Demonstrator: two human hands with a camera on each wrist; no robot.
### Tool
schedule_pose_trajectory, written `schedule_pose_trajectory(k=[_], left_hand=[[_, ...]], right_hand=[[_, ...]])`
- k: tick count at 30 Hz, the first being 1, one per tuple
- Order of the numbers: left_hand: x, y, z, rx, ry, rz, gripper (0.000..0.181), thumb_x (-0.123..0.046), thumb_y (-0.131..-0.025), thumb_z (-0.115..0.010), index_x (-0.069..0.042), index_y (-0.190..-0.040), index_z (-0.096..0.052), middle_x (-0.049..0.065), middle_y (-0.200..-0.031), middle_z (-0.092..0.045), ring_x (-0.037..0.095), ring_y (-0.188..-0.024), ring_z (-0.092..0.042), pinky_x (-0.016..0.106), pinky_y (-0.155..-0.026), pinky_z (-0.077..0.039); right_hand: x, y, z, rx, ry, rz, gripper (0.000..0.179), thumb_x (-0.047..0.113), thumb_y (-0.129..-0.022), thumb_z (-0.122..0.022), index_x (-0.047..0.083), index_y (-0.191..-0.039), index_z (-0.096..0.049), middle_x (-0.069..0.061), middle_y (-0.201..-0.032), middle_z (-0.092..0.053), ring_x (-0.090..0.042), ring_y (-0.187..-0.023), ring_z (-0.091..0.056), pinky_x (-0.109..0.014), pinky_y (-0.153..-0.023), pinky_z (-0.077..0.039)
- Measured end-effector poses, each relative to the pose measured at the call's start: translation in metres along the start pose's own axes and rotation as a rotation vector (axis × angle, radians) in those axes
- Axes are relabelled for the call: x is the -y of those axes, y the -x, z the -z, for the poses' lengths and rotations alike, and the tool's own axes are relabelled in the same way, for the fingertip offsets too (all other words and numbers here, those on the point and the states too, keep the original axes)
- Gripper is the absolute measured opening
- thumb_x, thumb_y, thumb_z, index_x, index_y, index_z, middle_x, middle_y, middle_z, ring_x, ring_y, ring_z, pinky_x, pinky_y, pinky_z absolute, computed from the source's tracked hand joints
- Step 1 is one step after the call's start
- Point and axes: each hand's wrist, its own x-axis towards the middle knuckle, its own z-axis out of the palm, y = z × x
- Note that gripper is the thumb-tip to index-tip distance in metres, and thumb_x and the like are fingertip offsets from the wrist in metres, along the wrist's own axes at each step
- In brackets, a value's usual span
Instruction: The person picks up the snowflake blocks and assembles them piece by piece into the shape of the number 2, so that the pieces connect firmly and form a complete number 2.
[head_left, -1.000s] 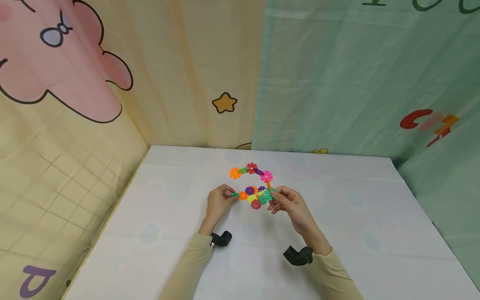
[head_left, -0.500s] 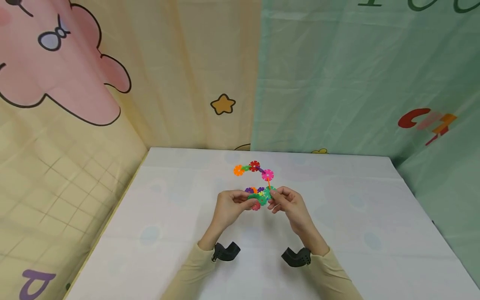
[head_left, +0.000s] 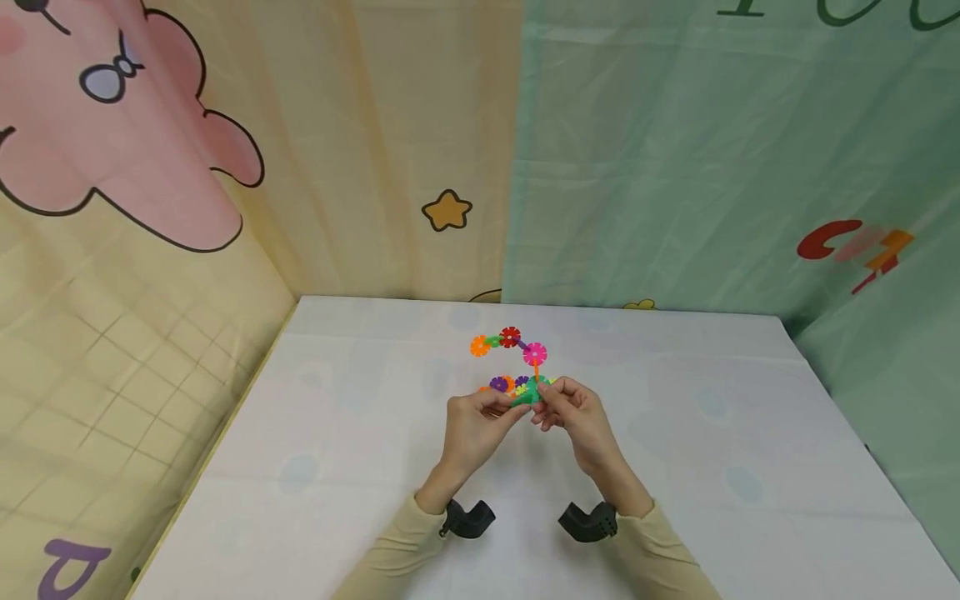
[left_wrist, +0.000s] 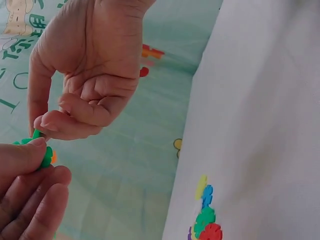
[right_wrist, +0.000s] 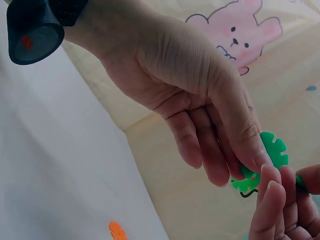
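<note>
My left hand (head_left: 476, 429) pinches a green snowflake disc (right_wrist: 276, 147) between thumb and fingers, its tips almost meeting my right hand (head_left: 583, 421). The right hand pinches another green snowflake disc (head_left: 538, 386). From there a linked chain curves away: an orange disc (head_left: 536, 370) seen edge-on, a pink disc (head_left: 535, 354), a purple one, a red disc (head_left: 510, 337), a small green one and an orange end disc (head_left: 480, 345). In the left wrist view, the left thumb (left_wrist: 22, 157) presses on green plastic beside the right fingertips; fingers partly hide the joint.
Loose discs lie just beyond the left fingers, among them a purple disc (head_left: 498, 383). A blue disc (left_wrist: 207, 196) and a red disc (left_wrist: 211, 232) lie on the white table (head_left: 300, 500). Printed curtains (head_left: 675, 167) rise behind the table.
My left hand has picked up a green disc at the left of the pile and carried it rightward to the right hand. The right hand has stayed nearly still.
</note>
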Motion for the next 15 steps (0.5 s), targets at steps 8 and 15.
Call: schedule_pose_trajectory(k=[8, 15], left_hand=[[-0.0025, 0.0037, -0.0035, -0.024, -0.006, -0.1, 0.013, 0.002, -0.068, -0.083, 0.001, -0.073, -0.071, 0.005, -0.067, -0.069, 0.008, -0.053, -0.063, 0.018, -0.05, -0.051], [-0.0051, 0.0078, -0.0074, -0.042, -0.005, -0.183, 0.012, 0.005, -0.069, -0.081, 0.003, -0.076, -0.071, 0.007, -0.068, -0.068, 0.009, -0.053, -0.063, 0.017, -0.05, -0.051]], right_hand=[[0.0022, 0.0007, 0.0068, 0.093, 0.067, 0.074, 0.032, 0.014, -0.096, -0.057, -0.011, -0.08, -0.046, -0.006, -0.061, -0.054, -0.017, -0.053, -0.059, -0.025, -0.053, -0.05], [0.0025, -0.0004, 0.0095, 0.159, -0.007, 0.087, 0.027, 0.01, -0.096, -0.055, -0.001, -0.073, -0.046, -0.002, -0.056, -0.05, -0.013, -0.048, -0.056, -0.022, -0.047, -0.045]])
